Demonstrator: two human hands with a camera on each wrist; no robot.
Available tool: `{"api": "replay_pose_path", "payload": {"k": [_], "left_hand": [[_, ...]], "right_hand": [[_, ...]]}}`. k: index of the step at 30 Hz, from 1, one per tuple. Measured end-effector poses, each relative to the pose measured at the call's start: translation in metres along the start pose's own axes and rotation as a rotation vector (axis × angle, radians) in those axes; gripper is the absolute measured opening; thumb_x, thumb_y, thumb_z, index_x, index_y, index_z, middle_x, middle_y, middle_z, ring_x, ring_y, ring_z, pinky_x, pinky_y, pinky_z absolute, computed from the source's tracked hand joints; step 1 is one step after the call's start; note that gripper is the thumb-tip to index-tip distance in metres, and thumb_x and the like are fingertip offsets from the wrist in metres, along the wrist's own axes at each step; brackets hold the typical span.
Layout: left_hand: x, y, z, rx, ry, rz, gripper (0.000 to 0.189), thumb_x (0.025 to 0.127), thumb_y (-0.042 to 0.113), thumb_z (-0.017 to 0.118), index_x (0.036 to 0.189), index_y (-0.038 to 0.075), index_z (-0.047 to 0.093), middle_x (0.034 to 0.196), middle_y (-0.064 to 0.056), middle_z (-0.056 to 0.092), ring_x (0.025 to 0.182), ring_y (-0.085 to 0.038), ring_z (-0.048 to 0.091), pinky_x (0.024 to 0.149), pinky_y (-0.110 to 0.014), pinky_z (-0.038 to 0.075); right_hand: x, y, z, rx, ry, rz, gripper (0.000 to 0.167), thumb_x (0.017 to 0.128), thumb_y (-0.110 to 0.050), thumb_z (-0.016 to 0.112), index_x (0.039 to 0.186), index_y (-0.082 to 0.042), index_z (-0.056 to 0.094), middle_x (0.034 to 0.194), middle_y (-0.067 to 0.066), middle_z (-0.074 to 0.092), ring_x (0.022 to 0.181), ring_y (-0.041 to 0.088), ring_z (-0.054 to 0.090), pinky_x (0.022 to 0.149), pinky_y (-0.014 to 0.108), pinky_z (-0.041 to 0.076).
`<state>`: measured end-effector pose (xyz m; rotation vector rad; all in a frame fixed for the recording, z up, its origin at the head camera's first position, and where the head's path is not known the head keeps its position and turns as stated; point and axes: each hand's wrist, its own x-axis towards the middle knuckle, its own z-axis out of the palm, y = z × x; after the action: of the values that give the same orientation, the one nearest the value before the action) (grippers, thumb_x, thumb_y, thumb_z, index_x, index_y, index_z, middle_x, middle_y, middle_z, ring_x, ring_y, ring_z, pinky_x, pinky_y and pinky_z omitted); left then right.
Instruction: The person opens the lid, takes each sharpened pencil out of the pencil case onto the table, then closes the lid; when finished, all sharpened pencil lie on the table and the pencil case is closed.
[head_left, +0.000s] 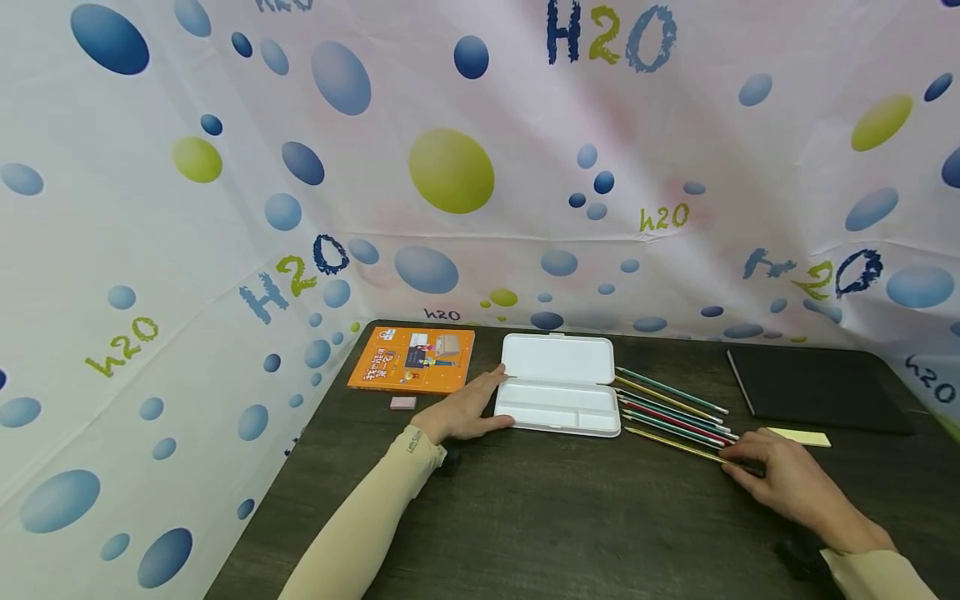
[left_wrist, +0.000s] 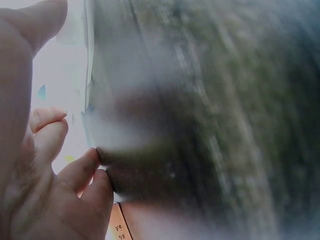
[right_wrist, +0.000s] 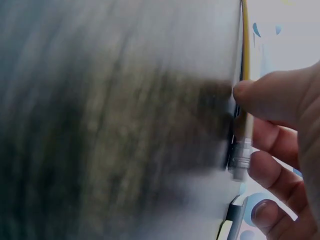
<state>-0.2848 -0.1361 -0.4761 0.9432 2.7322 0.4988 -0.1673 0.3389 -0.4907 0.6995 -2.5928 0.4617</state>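
A white hinged case (head_left: 555, 407) lies with its lid folded back, one narrow compartment showing in its tray. My left hand (head_left: 467, 408) rests at its left side, thumb along the front corner and fingers spread by the hinge. Several pencils (head_left: 671, 388), green, red and yellow, fan out from the case's right edge. At the near side of that fan, my right hand (head_left: 783, 477) pinches a yellow pencil (right_wrist: 246, 50) between thumb and index finger. Its metal ferrule and eraser stick out below the grip in the right wrist view.
An orange book (head_left: 412, 360) lies left of the case, with a pink eraser (head_left: 402, 402) in front of it. At the right are a black flat pad (head_left: 817, 387) and a yellow strip (head_left: 801, 437). A patterned curtain (head_left: 480, 167) hangs behind the dark table (head_left: 555, 517).
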Motion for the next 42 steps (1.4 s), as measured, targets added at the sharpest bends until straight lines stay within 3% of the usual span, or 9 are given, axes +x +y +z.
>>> {"api": "replay_pose_path", "payload": {"k": [9, 20, 27, 33, 37, 42], "left_hand": [[-0.001, 0.0, 0.0, -0.011, 0.001, 0.008, 0.084, 0.097, 0.056, 0.056, 0.158, 0.01, 0.021, 0.167, -0.006, 0.008, 0.151, -0.023, 0.017, 0.12, -0.042, 0.024], [-0.001, -0.004, 0.002, -0.004, -0.008, -0.007, 0.085, 0.097, 0.058, 0.055, 0.159, 0.013, 0.019, 0.167, -0.004, 0.006, 0.151, -0.02, 0.016, 0.12, -0.04, 0.023], [0.0, -0.001, 0.001, -0.001, -0.002, -0.012, 0.083, 0.097, 0.057, 0.055, 0.159, 0.013, 0.02, 0.167, -0.004, 0.007, 0.151, -0.022, 0.015, 0.12, -0.041, 0.023], [-0.001, 0.003, -0.002, -0.007, -0.004, -0.012, 0.085, 0.096, 0.057, 0.056, 0.159, 0.011, 0.02, 0.167, -0.006, 0.008, 0.151, -0.026, 0.015, 0.121, -0.043, 0.021], [-0.001, 0.001, -0.002, 0.0, 0.0, -0.018, 0.085, 0.096, 0.057, 0.056, 0.159, 0.011, 0.021, 0.167, -0.006, 0.009, 0.151, -0.026, 0.016, 0.12, -0.044, 0.022], [-0.001, -0.001, 0.0, -0.003, -0.002, -0.023, 0.084, 0.097, 0.057, 0.055, 0.159, 0.013, 0.02, 0.167, -0.005, 0.008, 0.151, -0.027, 0.015, 0.121, -0.044, 0.021]], "right_hand": [[0.004, 0.0, -0.004, 0.011, -0.037, -0.002, 0.024, 0.068, -0.005, 0.088, 0.083, -0.02, 0.077, 0.078, -0.021, 0.058, 0.067, -0.004, 0.049, 0.052, 0.024, 0.041], [0.031, -0.005, 0.0, 0.086, 0.038, -0.017, 0.022, 0.073, -0.001, 0.085, 0.084, -0.019, 0.077, 0.079, -0.015, 0.065, 0.068, -0.004, 0.056, 0.052, 0.026, 0.049], [0.044, -0.006, 0.008, 0.123, 0.038, -0.017, 0.02, 0.076, -0.003, 0.084, 0.086, -0.019, 0.077, 0.079, -0.017, 0.063, 0.066, -0.005, 0.054, 0.05, 0.023, 0.044], [0.066, -0.009, 0.013, 0.206, -0.052, 0.106, 0.012, 0.087, -0.011, 0.077, 0.1, -0.01, 0.076, 0.088, -0.006, 0.069, 0.071, 0.002, 0.059, 0.054, 0.024, 0.046], [0.091, -0.014, 0.017, 0.258, -0.136, 0.19, 0.026, 0.095, -0.018, 0.07, 0.114, -0.001, 0.071, 0.097, 0.006, 0.071, 0.08, 0.016, 0.065, 0.061, 0.031, 0.053], [0.125, -0.017, 0.025, 0.334, -0.205, 0.227, 0.038, 0.102, -0.021, 0.06, 0.129, 0.005, 0.06, 0.113, 0.019, 0.068, 0.097, 0.034, 0.066, 0.078, 0.049, 0.056]]}}
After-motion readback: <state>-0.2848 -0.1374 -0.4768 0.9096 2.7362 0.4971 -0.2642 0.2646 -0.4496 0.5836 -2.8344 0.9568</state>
